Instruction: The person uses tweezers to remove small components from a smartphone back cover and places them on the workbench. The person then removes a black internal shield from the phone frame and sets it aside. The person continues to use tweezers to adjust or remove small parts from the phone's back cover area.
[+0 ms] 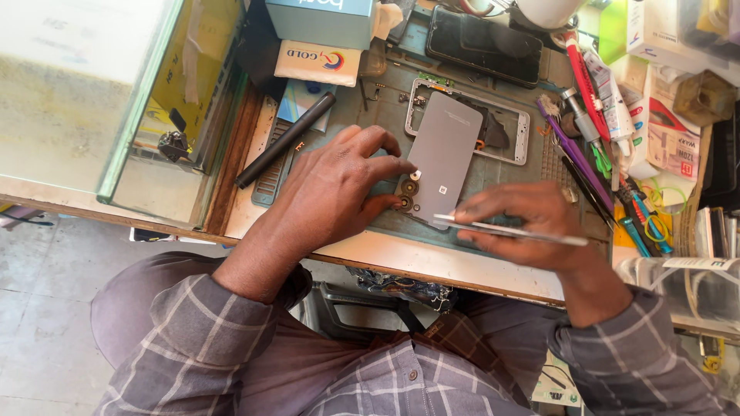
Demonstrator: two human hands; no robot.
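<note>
**Two hands at a phone back cover on a crowded repair bench**

Seen from above, a grey phone back cover (441, 158) lies tilted on a grey-green work mat (351, 115), its camera rings at the near end. The left hand (335, 189) curls beside it, thumb and forefinger pressing the cover's lower left edge near the rings. The right hand (524, 223) is closed around thin metal tweezers (509, 229), held nearly flat, tips pointing left at the cover's near corner; whether the tips touch it is hard to make out.

The cover hides most of a white phone frame (505, 127) lying beneath it. A dark phone (484, 45) sits farther back, its top partly covered. A black rod (285, 140) lies diagonally left of the mat. To the right, a jumble of tools (593, 146) (brushes, tubes, drivers) overlaps too thickly to separate. A glass case (92, 92) fills the left; its contents are blurred. Boxes (320, 19) at the top are cut off.
</note>
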